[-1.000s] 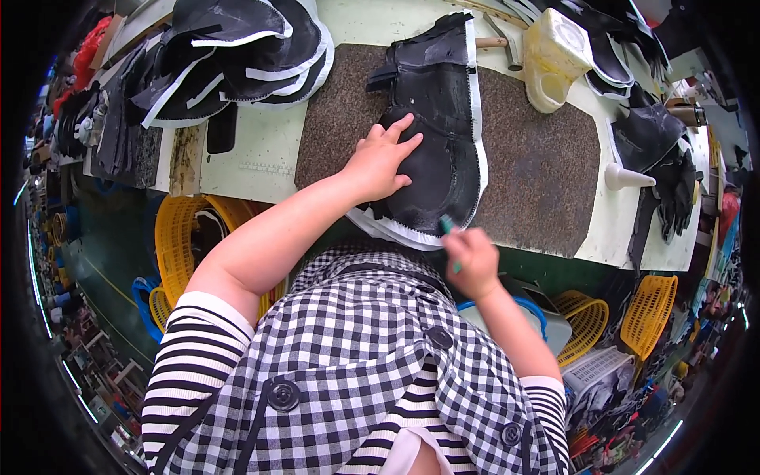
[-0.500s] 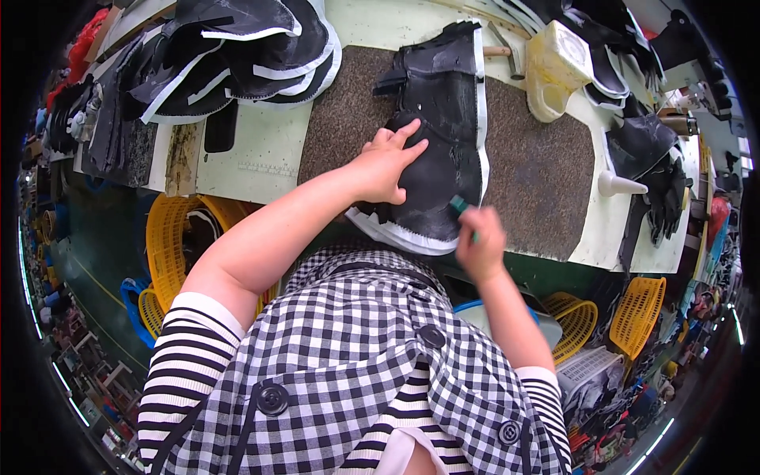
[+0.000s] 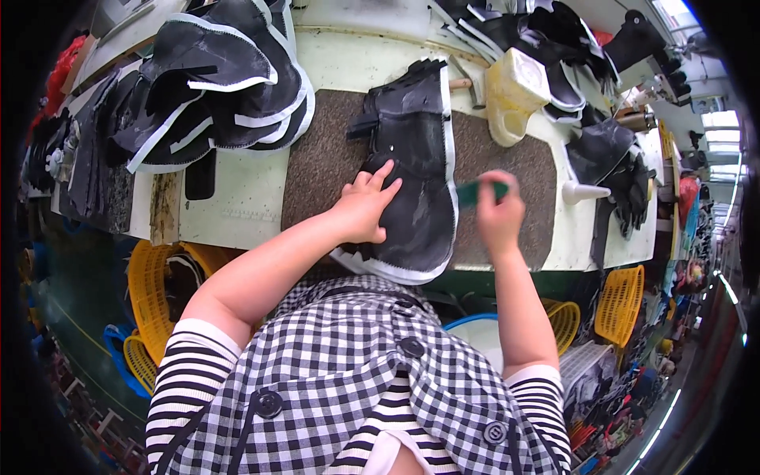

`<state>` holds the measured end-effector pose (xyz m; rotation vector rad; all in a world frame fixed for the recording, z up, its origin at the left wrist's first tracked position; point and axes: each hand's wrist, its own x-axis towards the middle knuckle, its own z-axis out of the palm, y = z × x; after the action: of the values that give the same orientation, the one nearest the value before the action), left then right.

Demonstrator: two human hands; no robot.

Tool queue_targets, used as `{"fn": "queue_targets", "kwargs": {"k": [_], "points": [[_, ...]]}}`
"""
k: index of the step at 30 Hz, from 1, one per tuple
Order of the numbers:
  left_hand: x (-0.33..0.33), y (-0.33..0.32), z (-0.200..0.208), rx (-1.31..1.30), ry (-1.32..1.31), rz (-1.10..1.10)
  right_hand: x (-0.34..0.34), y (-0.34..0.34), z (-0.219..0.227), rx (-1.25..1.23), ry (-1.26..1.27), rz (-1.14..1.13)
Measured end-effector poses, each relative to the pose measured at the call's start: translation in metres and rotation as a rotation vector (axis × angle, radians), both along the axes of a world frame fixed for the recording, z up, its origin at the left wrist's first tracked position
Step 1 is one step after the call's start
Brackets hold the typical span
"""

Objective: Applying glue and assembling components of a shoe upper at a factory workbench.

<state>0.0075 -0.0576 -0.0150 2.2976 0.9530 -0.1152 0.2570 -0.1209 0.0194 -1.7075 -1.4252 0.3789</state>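
A black boot upper [image 3: 419, 210] with white edging lies on a brown speckled mat [image 3: 514, 158] in front of me, its lower end at the table's near edge. My left hand [image 3: 364, 207] rests on its left side, fingers spread, holding nothing. To the right of the upper, my right hand [image 3: 500, 214] is closed around a small green flat tool [image 3: 472, 195]. The tool is raised just beside the upper's white right edge. Motion blurs that hand and the tool, so its exact kind is unclear.
Black, white-edged pieces [image 3: 214, 55] are piled at the left, near a dark phone-like slab [image 3: 200, 176]. Beyond the mat are a hammer [image 3: 475, 85] and a yellowish plastic container [image 3: 514, 91]. A white cone-shaped nozzle [image 3: 584, 192] lies right; yellow baskets [image 3: 619, 305] stand below the table.
My right hand has moved up from the upper's lower right corner, out past its right edge, with the green tool. My left hand stays on the upper. The whole view has shifted slightly.
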Motion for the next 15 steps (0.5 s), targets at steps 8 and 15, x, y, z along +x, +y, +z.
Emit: {"fn": "queue_targets", "kwargs": {"k": [8,15], "points": [[-0.015,0.003,0.003,-0.055,-0.362,0.210,0.110,0.101,-0.009,0.169,-0.114,-0.388],[-0.006,0.064,-0.018,0.091,-0.749,0.821,0.147,0.127,-0.027,0.165,0.169,-0.570]]}}
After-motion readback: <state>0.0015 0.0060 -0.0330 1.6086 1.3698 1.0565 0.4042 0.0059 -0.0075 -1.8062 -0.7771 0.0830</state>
